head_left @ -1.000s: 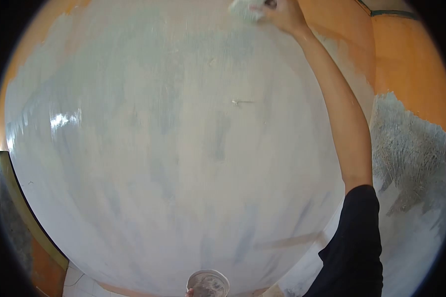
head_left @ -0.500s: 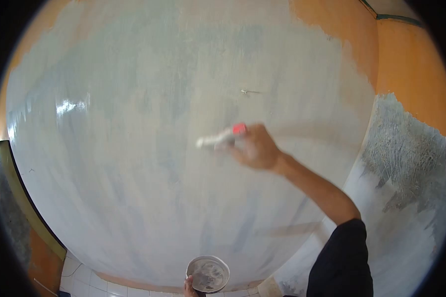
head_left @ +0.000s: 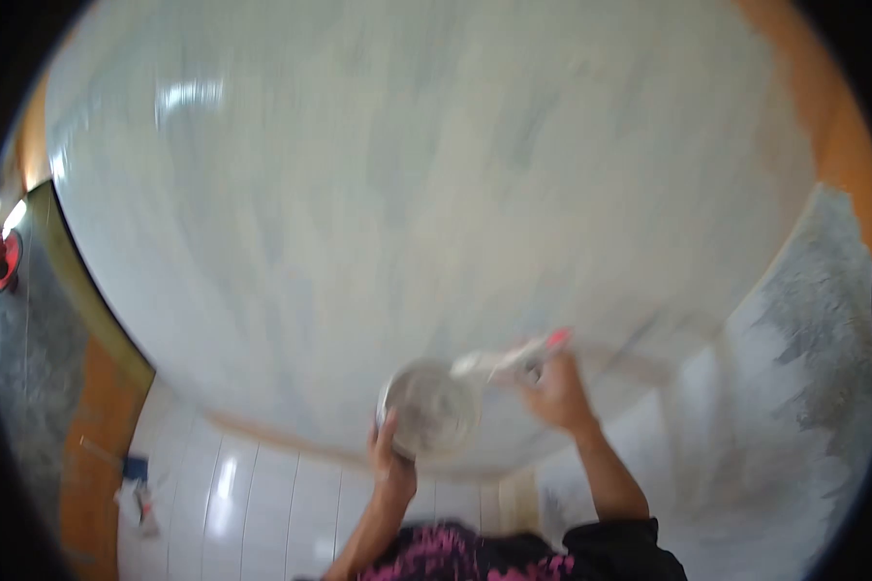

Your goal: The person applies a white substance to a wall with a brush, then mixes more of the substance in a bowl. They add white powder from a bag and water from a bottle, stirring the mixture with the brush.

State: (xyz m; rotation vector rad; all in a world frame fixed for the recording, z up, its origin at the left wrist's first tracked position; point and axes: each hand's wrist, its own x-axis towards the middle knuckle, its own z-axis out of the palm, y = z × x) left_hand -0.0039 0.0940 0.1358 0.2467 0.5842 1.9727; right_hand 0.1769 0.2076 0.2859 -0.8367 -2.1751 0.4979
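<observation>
A: And here's the brush (head_left: pixel 502 363), low in front of the big wall (head_left: pixel 358 194), its pale end right up at the edge of the tub (head_left: pixel 432 412)! Touching?

B: Can't call it! The brush is blurred, and where it meets the rim I can't tell contact from a near miss. The red end (head_left: pixel 558 339) points away from the tub.

A: Who's got it?

B: The right hand (head_left: pixel 556 389), fingers closed in around the handle, though motion smears them and I can't separate one from another.

A: And the tub?

B: Left hand (head_left: pixel 393 457), clasping its near left side, thumb up by the rim, the other fingers mostly out of sight. Inside, greyish-white smears; how deep it goes, no telling.

A: Further out?

B: Below, a dark shirt (head_left: pixel 436 554) with pink patches, cut off by the bottom edge. Pale floor tiles (head_left: pixel 262 504) lie beyond the left forearm, with a small blue thing (head_left: pixel 135 470) and a crumpled white thing (head_left: pixel 141 508) too fuzzy to name.

A: The edges?

B: Far left, a red round object (head_left: pixel 5 261), half lost by the dark border. Far right, a rough grey side wall (head_left: pixel 814 329) under orange paint (head_left: pixel 848 126), trimmed by that same black curve
</observation>
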